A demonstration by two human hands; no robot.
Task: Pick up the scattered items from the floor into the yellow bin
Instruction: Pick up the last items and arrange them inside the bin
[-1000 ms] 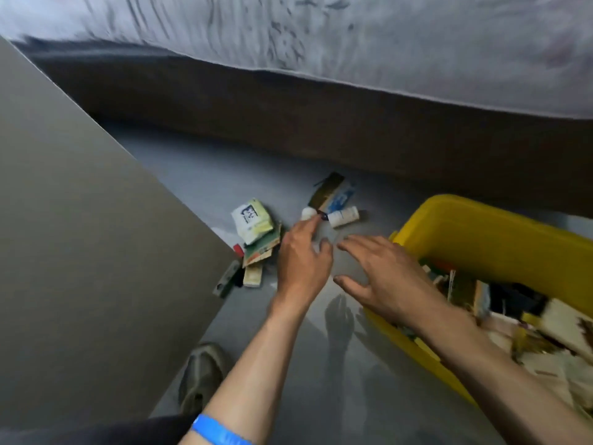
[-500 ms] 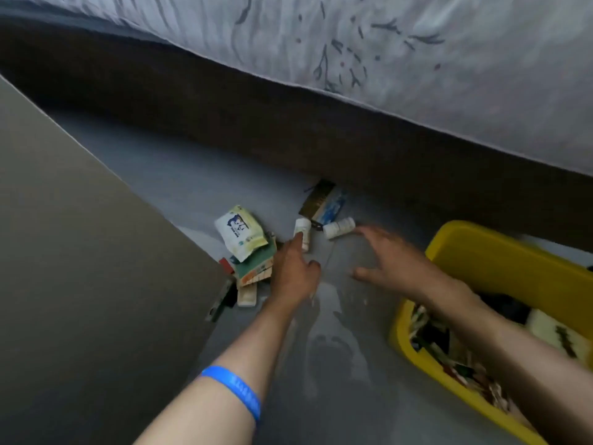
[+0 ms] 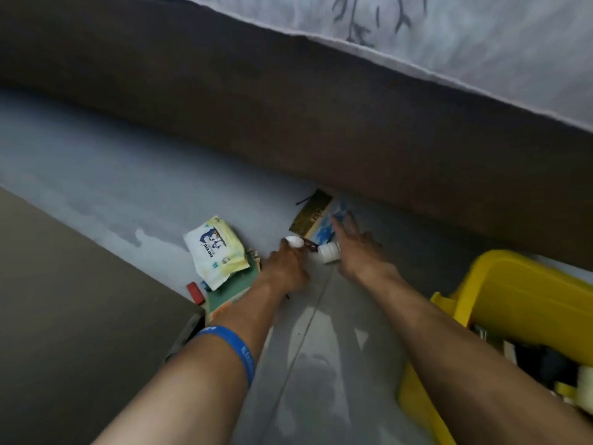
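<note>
- The left hand [image 3: 284, 268] reaches down to the grey floor [image 3: 128, 194], its fingers curled round a small white bottle [image 3: 294, 241], apparently to lift it.
- The right hand [image 3: 359, 252] lies just right of it with fingers spread and straight, reaching over a second white bottle [image 3: 329, 252] towards a blue-and-white packet [image 3: 324, 231]; it holds nothing yet.
- A dark gold-printed packet [image 3: 311, 213] lies at the far edge, right against the brown bed base [image 3: 288, 107], probably where it slid.
- A pack of wipes [image 3: 216, 250] rests left of the hands atop a green booklet [image 3: 234, 290]; a small red item [image 3: 195, 292] lies beside them.
- The yellow bin [image 3: 513, 293] stands near right, already partly filled, close enough for short carries.
- Several items are left on the floor, so the task is partway done by my reckoning.
</note>
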